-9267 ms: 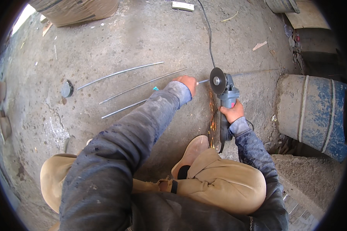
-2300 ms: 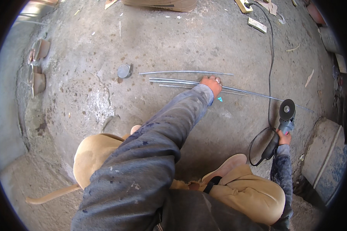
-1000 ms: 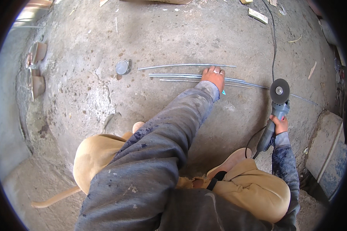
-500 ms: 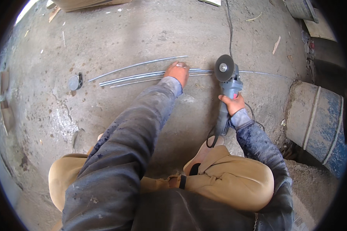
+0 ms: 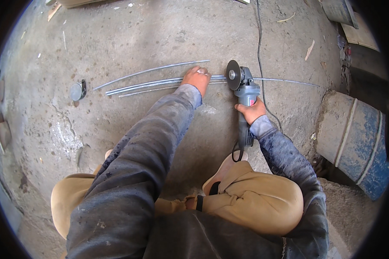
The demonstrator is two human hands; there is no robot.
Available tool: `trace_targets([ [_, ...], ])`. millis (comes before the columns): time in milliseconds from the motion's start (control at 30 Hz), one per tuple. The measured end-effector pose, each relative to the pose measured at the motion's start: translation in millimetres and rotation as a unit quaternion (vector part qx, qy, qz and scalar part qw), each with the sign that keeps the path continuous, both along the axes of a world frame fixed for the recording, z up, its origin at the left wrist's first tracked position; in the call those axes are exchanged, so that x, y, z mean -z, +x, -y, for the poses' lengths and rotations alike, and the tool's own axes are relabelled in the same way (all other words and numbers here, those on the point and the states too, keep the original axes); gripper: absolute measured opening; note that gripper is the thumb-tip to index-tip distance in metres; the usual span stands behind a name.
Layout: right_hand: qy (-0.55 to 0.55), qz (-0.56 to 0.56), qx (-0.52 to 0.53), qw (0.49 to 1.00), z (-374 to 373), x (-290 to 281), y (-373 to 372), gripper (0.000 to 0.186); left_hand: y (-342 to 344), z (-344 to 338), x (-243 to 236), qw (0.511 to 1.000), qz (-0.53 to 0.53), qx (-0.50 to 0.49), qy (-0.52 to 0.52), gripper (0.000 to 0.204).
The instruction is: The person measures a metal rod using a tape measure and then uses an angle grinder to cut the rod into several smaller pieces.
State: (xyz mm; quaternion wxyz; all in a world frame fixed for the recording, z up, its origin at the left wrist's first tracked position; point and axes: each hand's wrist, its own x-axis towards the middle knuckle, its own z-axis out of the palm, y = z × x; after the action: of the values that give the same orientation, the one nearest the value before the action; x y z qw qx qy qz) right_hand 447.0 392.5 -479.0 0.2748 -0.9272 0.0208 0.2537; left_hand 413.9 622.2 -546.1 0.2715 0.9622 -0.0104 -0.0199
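My left hand (image 5: 196, 80) is closed on the thin metal rods (image 5: 145, 86) lying on the concrete floor and holds them down. One separate rod (image 5: 151, 70) lies just beyond them. In my right hand (image 5: 251, 111) is a grey angle grinder (image 5: 249, 91), gripped by its body with the head pointing away from me. Its dark cutting disc (image 5: 233, 75) stands tilted over the rods, to the right of my left hand. Whether the disc touches them I cannot tell. Past the grinder a rod (image 5: 285, 80) runs on to the right.
A round tape measure (image 5: 77, 91) rests on the floor at the left. The grinder's black cord (image 5: 259, 39) trails off to the far side. A dirty blue barrel (image 5: 354, 140) lies at the right, with a bucket-like container (image 5: 338, 12) farther back.
My right hand has brought the grinder left, closer to my left hand, and its disc has turned more edge-on. My left hand stays on the rods.
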Motion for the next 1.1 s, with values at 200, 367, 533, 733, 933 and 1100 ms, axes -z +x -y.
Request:
trace_targets([
  [200, -0.023, -0.020, 0.010, 0.999, -2.2, 3.9, 1.6, 0.055, 1.1, 0.4, -1.9, 1.000, -0.017, 0.007, 0.011, 0.019],
  [367, -0.006, -0.026, 0.012, 1.000, -3.6, 6.4, 3.2, 0.055, 0.7, 0.0, -4.4, 1.000, -0.021, 0.008, 0.018, 0.021],
  [533, -0.037, -0.021, 0.002, 0.999, -8.5, 0.6, 4.3, 0.054, 1.0, -0.5, -8.1, 0.999, -0.037, 0.011, 0.020, 0.023],
  [733, -0.044, -0.021, 0.001, 0.999, -10.6, -0.8, 4.8, 0.053, 1.1, -1.6, -8.9, 0.999, -0.044, 0.017, 0.019, 0.024],
  [933, -0.029, -0.021, 0.006, 0.999, -7.0, 6.4, 4.7, 0.053, 0.8, -0.9, -6.9, 0.999, -0.030, 0.010, 0.014, 0.023],
  [1100, -0.026, -0.023, 0.012, 0.999, -5.1, 8.9, 4.5, 0.052, 0.6, -1.2, -6.5, 1.000, -0.024, 0.011, 0.007, 0.021],
])
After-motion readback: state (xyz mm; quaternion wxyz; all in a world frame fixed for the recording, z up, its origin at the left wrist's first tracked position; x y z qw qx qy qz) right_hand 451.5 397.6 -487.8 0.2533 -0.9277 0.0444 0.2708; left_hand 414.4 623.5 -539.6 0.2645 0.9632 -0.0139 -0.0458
